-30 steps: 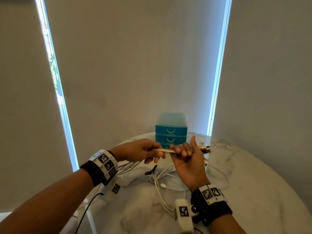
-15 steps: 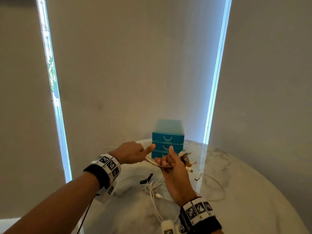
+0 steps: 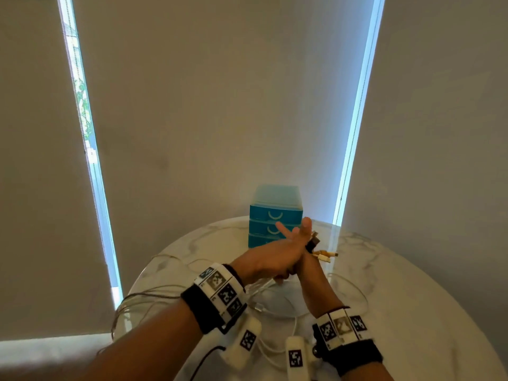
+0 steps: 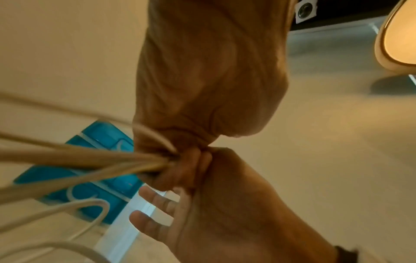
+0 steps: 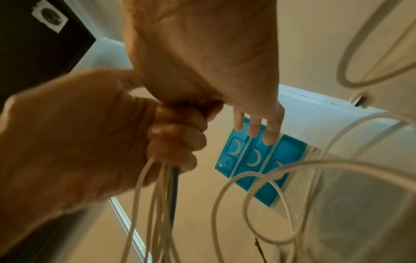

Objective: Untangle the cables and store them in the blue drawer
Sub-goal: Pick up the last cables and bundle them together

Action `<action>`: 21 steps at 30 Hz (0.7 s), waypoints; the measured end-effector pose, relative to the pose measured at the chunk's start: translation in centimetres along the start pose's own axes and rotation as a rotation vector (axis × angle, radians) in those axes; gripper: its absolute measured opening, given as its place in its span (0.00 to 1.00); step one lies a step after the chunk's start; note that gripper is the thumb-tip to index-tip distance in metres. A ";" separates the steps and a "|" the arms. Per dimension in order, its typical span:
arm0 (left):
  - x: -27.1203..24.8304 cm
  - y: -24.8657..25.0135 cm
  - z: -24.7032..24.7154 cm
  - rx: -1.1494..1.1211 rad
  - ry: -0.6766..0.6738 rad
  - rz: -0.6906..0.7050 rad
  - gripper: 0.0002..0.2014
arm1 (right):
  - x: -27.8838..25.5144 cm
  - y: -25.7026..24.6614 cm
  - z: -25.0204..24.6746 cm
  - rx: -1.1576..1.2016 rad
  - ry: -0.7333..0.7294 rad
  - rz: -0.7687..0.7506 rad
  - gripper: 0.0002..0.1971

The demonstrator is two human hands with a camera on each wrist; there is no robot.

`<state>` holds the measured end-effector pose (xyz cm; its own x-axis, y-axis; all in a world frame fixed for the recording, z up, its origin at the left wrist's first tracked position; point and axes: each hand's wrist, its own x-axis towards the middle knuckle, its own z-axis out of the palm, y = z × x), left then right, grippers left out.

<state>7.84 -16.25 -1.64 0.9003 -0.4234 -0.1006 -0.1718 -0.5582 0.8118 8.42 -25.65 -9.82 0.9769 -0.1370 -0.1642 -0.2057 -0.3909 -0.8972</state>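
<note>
A: We log the left hand (image 3: 268,257) first. Its fingers (image 5: 178,140) are curled into a tight fist round the cables (image 5: 157,186), white strands with one dark one, bunched together.

B: Agreed. We see the right hand (image 3: 303,235) crossed under the left one and touching it. Three of its fingers (image 5: 254,128) are straight and slightly spread, holding nothing.

A: And its thumb and forefinger?

B: We cannot tell. In the left wrist view one finger seems bent against the bundle where the hands meet, but the left fist hides the contact.

A: The connector ends (image 3: 325,254) stick out to the right, just past the right hand. Loose loops (image 5: 247,195) hang below the hands, and more strands (image 3: 154,295) trail off to the left over the marble table (image 3: 412,298).

B: We note that the blue drawer unit (image 3: 275,213) stands at the far edge of the table, just behind the hands, with its three drawer fronts flush.
</note>
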 end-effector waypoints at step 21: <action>-4.1 -1.9 -13.9 0.063 0.581 0.069 0.47 | 0.1 -5.3 -1.2 -1.209 -0.169 -0.404 0.18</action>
<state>10.02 -3.55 5.19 0.9548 -0.0093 0.2972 -0.2448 -0.5919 0.7679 9.58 -24.73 -4.59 0.9591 0.2657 -0.0980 0.2698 -0.9625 0.0301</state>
